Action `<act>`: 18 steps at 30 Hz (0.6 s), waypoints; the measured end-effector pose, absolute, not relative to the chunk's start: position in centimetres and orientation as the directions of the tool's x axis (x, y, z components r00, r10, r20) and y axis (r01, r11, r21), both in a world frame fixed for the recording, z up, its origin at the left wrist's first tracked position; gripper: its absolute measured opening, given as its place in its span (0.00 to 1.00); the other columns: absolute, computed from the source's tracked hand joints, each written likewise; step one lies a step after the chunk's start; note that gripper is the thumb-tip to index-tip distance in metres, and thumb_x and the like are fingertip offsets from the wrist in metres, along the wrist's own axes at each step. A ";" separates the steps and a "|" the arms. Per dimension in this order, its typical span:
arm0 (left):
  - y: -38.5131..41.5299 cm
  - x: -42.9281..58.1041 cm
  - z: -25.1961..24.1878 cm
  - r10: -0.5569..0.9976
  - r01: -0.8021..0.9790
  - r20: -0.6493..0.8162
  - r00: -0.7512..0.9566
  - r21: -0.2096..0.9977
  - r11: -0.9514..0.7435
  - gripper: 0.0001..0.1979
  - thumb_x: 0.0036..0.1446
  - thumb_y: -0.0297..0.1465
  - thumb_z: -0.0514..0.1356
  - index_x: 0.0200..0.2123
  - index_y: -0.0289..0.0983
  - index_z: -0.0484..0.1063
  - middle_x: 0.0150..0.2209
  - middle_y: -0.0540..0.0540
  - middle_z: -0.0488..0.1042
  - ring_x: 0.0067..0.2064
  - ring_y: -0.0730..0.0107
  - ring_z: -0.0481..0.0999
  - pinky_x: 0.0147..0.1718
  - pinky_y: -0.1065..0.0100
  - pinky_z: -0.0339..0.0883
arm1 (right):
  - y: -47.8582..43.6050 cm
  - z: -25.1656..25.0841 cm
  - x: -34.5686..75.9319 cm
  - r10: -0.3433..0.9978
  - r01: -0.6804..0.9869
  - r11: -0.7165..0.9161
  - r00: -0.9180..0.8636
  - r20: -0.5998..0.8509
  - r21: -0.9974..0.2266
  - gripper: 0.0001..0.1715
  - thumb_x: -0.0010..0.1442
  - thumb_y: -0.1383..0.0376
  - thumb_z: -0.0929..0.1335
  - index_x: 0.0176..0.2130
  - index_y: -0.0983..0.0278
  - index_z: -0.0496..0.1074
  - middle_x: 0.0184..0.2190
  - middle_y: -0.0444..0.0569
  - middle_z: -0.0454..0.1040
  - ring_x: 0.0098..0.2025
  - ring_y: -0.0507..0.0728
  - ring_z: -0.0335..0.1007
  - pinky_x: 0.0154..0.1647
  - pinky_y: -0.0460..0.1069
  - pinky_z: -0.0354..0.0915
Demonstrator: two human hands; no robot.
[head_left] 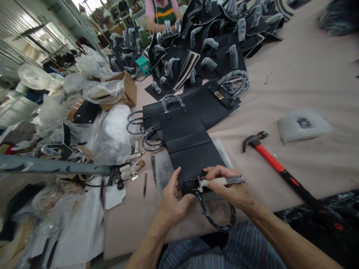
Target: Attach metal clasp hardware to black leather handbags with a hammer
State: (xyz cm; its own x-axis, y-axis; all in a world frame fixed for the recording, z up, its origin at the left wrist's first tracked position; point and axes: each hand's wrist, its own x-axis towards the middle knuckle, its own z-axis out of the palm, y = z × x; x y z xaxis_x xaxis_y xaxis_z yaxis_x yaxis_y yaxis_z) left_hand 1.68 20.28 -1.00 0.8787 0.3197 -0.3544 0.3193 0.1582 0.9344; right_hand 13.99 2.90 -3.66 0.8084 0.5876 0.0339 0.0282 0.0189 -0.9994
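A black leather handbag (190, 149) lies flat and opened out on a grey board (164, 172), its near end under both my hands. My left hand (175, 198) grips the near edge of the bag. My right hand (227, 185) holds a steel-bladed hand tool (218, 181) with a cream wrapped grip, its tip pressed in at the bag's hardware near the handle base. A plastic-wrapped curved handle (214, 218) hangs off the near end below my hands.
A red-and-black hammer (269, 158) and a grey pad (304, 125) lie on the beige table to the right. Small tools (153, 170) sit left of the board. Further black bags (196, 108), stacked leather panels (202, 52), plastic sheeting (112, 134), and a co-worker (162, 15) lie beyond.
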 end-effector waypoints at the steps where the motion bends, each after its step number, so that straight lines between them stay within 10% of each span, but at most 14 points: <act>1: 20.3 1.7 -0.9 0.320 0.326 -0.356 0.878 0.934 0.146 0.46 0.51 0.29 0.70 0.70 0.35 0.54 0.58 0.35 0.74 0.58 0.54 0.77 0.59 0.58 0.70 | 2.9 -3.8 13.9 0.591 0.030 0.019 0.806 0.036 -0.999 0.09 0.55 0.58 0.75 0.29 0.60 0.77 0.28 0.48 0.79 0.41 0.62 0.78 0.55 0.60 0.69; 18: 21.2 1.2 -1.1 0.379 0.373 -0.305 0.874 0.920 -0.120 0.28 0.52 0.28 0.69 0.57 0.36 0.71 0.41 0.42 0.82 0.42 0.59 0.82 0.44 0.64 0.76 | 2.9 -4.7 13.6 0.537 -0.055 0.045 0.843 -0.023 -0.997 0.12 0.55 0.55 0.75 0.29 0.60 0.75 0.29 0.48 0.78 0.46 0.65 0.77 0.50 0.58 0.70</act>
State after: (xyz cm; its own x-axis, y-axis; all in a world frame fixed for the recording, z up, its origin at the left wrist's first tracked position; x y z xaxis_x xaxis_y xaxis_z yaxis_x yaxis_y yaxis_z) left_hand 1.21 21.15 -1.11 0.8738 0.3790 -0.3046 0.3728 -0.1202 0.9201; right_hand 13.63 2.90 -4.75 0.8433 0.5370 -0.0225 -0.0555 0.0453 -0.9974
